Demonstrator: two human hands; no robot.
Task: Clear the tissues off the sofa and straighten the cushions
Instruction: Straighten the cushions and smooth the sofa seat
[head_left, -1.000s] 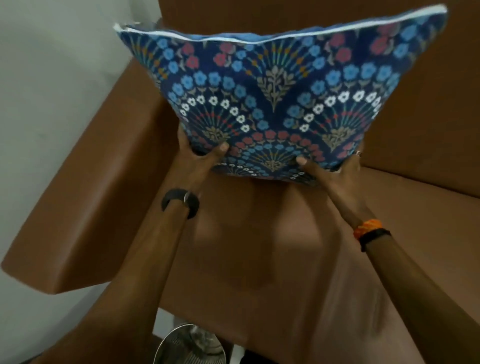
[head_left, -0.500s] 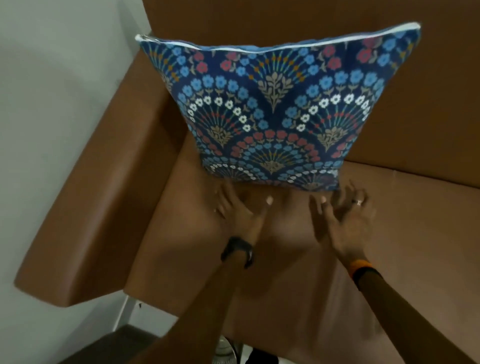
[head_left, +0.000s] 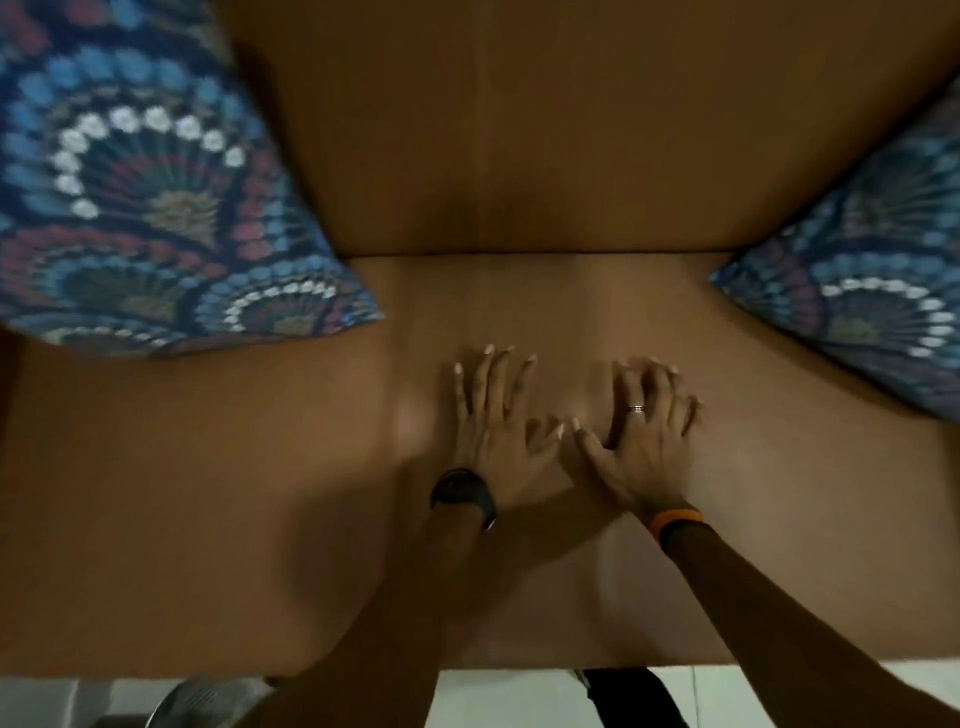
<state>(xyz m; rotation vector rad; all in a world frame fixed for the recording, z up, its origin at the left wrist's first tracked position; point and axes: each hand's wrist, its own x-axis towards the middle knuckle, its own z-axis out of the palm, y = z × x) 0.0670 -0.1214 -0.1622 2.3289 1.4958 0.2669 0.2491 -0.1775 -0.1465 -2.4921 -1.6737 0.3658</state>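
Observation:
A blue patterned cushion (head_left: 140, 197) leans against the brown sofa's backrest at the left. A second matching cushion (head_left: 872, 291) leans at the right edge. Between them the brown sofa seat (head_left: 208, 493) is bare. My left hand (head_left: 493, 426), with a black watch on the wrist, lies flat on the seat with fingers spread. My right hand (head_left: 644, 436), with a ring and an orange band, lies beside it, fingers apart. Neither hand holds anything. No tissues show in view.
The sofa backrest (head_left: 519, 130) fills the top middle. Below the seat's front edge, a pale floor (head_left: 519, 696) shows with a dark object (head_left: 634, 696) and a grey round thing (head_left: 197, 701) at the bottom.
My hands let go of the left cushion and shifted right to the seat's middle. The view swung right, so the second cushion has come into sight.

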